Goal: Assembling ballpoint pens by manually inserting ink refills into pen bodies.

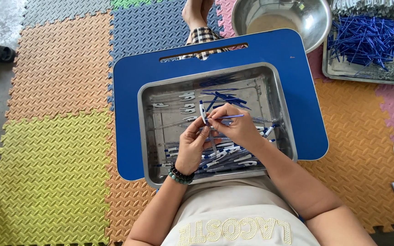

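- Nearest the lens sits one person's torso in a pale top, cut off by the bottom edge, with both forearms reaching forward.
- One floor of foam mats (55,150) spreads around, its tiles yellow-green, orange, grey-blue and pink.
- One blue lap table (133,77) lies across the knees; a checked trouser leg shows through its slot.
- One steel tray (147,136) rests on the table, holding loose pen parts, too heaped under the hands to count.
- One steel bowl (311,18) stands at the top, its rim cut off.
- One second tray (331,68) at the top right holds a pile of blue refills (370,41), too many to count.
- Four white clips (188,96) lie apart in the tray's upper left.
- Left hand (191,146), wearing a bead bracelet (180,176), is raised upright, its fingers pinching a white pen barrel (202,111) that points away.
- Right hand (235,127) curls beside it, fingertips closed on a thin blue refill (231,116) lying level, its end at the barrel.
- Both hands hover over the tray's middle, touching each other.
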